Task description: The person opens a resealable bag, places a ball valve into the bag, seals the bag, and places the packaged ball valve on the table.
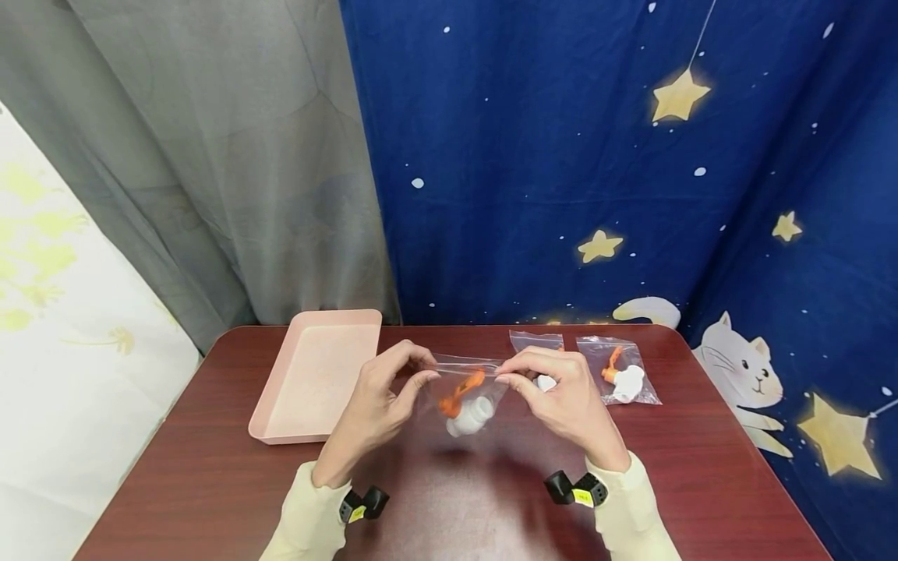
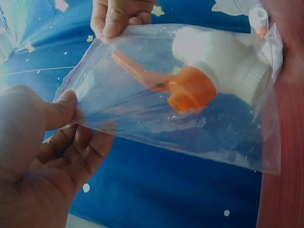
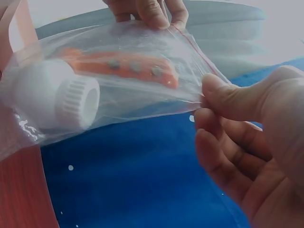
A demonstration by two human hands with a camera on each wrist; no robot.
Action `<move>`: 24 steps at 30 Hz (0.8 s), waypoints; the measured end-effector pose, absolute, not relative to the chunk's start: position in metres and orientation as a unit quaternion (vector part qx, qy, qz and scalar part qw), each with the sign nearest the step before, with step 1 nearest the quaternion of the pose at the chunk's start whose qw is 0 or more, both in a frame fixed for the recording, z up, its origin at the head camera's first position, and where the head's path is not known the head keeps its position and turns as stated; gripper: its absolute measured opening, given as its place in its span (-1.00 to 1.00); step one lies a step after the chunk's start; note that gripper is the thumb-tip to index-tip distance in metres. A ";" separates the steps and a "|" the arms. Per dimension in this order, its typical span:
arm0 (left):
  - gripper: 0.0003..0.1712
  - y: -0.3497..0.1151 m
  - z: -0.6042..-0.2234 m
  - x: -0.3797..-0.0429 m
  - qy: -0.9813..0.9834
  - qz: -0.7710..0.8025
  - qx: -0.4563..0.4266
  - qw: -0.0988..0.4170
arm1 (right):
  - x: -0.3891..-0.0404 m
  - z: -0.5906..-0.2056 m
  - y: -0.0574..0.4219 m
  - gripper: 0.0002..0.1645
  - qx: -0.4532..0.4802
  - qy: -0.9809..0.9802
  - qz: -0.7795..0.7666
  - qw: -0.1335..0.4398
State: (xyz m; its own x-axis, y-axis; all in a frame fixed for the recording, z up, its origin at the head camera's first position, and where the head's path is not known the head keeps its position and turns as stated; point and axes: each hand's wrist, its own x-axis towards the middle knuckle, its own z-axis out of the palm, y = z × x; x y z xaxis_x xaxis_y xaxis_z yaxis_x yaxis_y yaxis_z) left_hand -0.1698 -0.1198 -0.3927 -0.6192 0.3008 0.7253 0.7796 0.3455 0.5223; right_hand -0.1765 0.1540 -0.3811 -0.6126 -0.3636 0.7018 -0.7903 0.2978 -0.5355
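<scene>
A clear zip bag [image 2: 142, 114] hangs between my two hands above the table, its zip edge uppermost in the head view. Inside it lies a white plastic ball valve [image 1: 471, 417] with an orange handle [image 2: 142, 73]. My left hand [image 1: 381, 401] pinches one top corner between thumb and forefinger. At the opposite corner my right hand [image 1: 564, 397] pinches the same edge. In the right wrist view the valve's ribbed white end [image 3: 80, 102] shows through the film. Whether the zip is parted I cannot tell.
A pink tray [image 1: 263, 417] stands at the left on the dark red table [image 1: 449, 506]. To the right lies a bagged white valve with an orange handle [image 1: 627, 382]. Another clear bag [image 1: 535, 340] is partly hidden behind my right hand. Curtains hang behind the table.
</scene>
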 end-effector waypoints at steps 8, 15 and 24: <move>-0.86 -0.121 -0.388 -0.165 -0.787 -0.462 -0.327 0.244 | -0.176 -0.381 0.153 -0.83 0.361 -0.777 0.464 0.223; -0.76 -0.125 -0.381 -0.160 -0.788 -0.436 -0.353 0.253 | -0.177 -0.381 0.154 -0.83 0.370 -0.785 0.451 0.209; -0.76 -0.127 -0.381 -0.160 -0.798 -0.432 -0.333 0.258 | -0.176 -0.383 0.151 -0.80 0.374 -0.770 0.461 0.232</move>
State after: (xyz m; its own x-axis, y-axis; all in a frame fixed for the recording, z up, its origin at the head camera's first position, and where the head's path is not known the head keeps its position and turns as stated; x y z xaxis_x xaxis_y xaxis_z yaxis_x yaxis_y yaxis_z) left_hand -0.1600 -0.1267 -0.3807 -0.6460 0.3082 0.6984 0.7533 0.4052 0.5180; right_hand -0.1765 0.1507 -0.3829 -0.6119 -0.3622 0.7031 -0.7908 0.2949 -0.5363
